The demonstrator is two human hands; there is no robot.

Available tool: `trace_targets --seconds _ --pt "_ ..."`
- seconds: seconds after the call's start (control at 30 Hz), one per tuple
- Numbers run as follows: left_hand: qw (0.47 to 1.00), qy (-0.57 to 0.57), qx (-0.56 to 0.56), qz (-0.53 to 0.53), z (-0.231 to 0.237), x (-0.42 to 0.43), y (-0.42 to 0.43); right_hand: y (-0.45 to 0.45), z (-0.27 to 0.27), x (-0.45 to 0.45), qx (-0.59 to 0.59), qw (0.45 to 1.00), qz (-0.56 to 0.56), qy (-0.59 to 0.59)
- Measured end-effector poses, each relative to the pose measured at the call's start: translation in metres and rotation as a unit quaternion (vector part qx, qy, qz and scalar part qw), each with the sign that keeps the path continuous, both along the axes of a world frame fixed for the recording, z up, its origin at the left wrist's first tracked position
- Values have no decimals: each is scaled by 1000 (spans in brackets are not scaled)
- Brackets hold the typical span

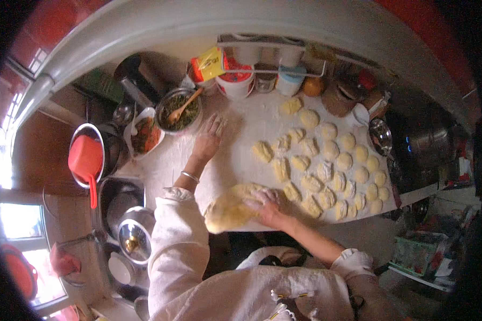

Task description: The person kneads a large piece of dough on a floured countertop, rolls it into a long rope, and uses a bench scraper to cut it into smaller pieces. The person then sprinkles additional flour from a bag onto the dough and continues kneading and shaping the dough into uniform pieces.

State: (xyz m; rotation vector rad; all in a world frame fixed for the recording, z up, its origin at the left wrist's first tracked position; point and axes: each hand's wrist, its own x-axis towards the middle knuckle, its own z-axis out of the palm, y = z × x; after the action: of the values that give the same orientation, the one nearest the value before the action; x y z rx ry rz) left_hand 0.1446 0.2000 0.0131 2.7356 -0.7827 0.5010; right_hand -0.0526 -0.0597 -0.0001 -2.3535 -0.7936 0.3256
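My right hand, dusted with flour, rests on the right side of a large flattened piece of yellow dough at the near edge of the floured board. My left hand is spread on the board beyond it, fingers apart, just right of a metal bowl of chopped green filling with a wooden spoon in it. Right of the dough lie several cut dough pieces, and farther right several round dough pieces. Whether my right fingers grip the dough is unclear.
Left of the board are a dish of orange food, a red plastic scoop in a bowl, and a sink with a glass-lidded pot. Along the back stand a white tub and jars. A shiny bowl sits at right.
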Motion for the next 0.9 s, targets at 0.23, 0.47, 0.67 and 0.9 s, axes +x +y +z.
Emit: trace_targets --seconds 0.23,0.47,0.67,0.9 --pt "975 166 -88 115 27 -208 30 7 43 11 -148 981 92 -80" --pt "980 120 -44 151 -15 -210 0 58 26 90 -142 987 70 20" --pt "976 199 6 86 21 -91 75 92 34 176 -109 987 66 94" --pt "994 108 11 -10 -3 -183 66 45 -6 64 -69 963 99 -239"
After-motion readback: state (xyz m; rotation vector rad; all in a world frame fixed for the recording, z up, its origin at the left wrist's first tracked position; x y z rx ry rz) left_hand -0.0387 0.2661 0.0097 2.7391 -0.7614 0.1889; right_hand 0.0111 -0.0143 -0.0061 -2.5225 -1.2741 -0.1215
